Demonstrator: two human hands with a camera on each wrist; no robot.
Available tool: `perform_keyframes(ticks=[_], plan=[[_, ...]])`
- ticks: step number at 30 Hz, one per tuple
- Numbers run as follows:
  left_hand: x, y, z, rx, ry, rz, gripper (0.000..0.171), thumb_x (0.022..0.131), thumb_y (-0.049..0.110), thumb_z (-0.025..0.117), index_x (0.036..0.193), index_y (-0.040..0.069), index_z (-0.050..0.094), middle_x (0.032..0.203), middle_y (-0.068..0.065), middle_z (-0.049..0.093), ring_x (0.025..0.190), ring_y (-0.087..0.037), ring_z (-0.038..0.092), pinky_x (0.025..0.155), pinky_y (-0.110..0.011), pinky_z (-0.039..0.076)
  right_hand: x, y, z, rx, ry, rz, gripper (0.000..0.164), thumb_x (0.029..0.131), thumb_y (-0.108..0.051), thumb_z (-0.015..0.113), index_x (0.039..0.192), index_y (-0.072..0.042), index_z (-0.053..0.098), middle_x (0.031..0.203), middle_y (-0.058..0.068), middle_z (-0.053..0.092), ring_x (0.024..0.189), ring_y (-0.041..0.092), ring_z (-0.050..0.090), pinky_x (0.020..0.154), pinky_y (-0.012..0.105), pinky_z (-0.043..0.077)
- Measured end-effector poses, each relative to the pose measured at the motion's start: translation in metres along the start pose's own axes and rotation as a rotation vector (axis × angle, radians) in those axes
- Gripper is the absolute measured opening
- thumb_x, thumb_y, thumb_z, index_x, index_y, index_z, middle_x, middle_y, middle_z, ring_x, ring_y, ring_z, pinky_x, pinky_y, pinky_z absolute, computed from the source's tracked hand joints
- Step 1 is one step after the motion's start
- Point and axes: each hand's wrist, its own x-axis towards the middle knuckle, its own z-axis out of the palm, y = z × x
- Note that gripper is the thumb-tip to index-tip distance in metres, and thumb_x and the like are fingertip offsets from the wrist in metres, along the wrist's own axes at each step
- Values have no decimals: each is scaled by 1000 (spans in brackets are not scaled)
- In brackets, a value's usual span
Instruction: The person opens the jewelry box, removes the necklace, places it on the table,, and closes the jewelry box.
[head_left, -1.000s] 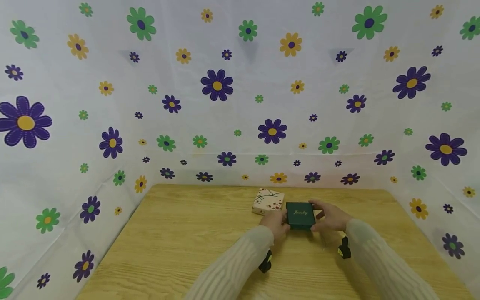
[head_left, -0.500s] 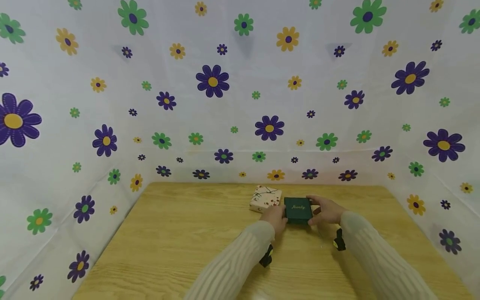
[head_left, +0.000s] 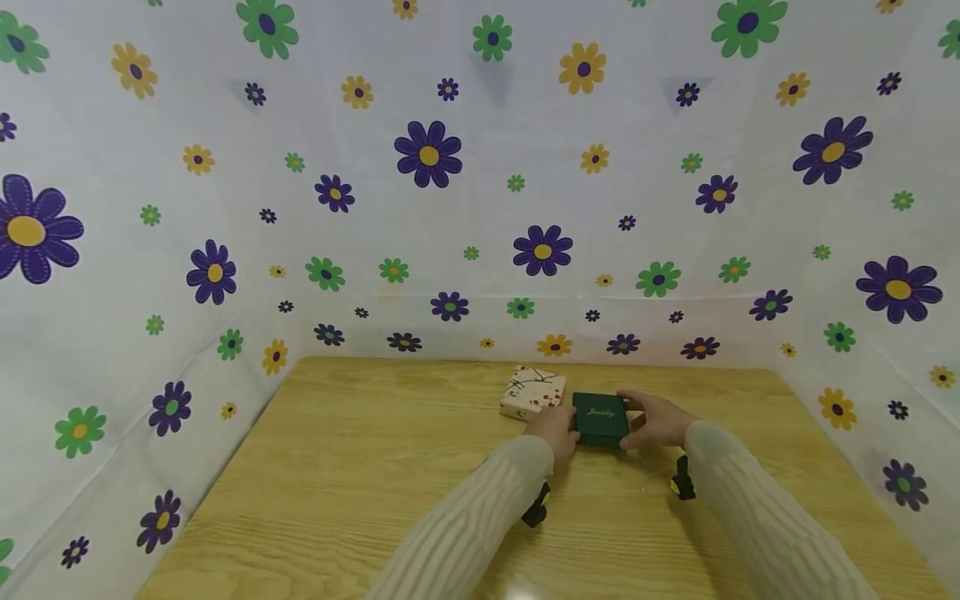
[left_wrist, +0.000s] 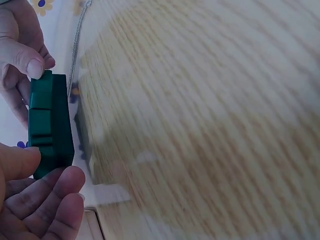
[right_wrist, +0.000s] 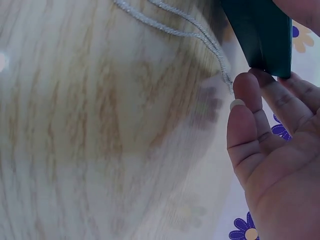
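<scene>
A small dark green jewelry box (head_left: 600,415) with gold lettering on its lid is held between both hands, near the back of the table. My left hand (head_left: 553,435) grips its left side, thumb on the front edge in the left wrist view. My right hand (head_left: 658,421) holds the opposite side, fingers curled at its edge. In the left wrist view the green box (left_wrist: 47,125) looks tilted and just off the tabletop. A thin silver chain (right_wrist: 175,27) runs over the table near the right hand's fingertips; whether they touch it I cannot tell.
A cream box (head_left: 534,390) with a red and green floral print lies just behind the left hand. The wooden table (head_left: 360,467) ends at white curtains (head_left: 480,225) printed with flowers at the back and sides.
The head view has shifted a little. Both hands keep hold of the jewelry box, with hardly any movement relative to the table.
</scene>
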Motion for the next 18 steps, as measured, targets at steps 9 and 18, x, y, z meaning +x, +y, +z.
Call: perform_keyframes(ticks=[9,18], plan=[[1,-2,-1,-17,-23,2,48,97,25,60,143,16,48,138,0,53,125,-20,51,99,-37,45,3,2,-1,11,-5,14,104,73,-24,86,152,-3,21,146,27,36,117,37,52,96,53,43],[0,-2,-2,-22,-26,2,49,97,25,59,143,17,47,139,1,52,126,-19,50,101,-36,43,7,6,0,26,-14,13,106,72,-24,86,152,-1,21,146,27,37,115,35,53,96,53,43]])
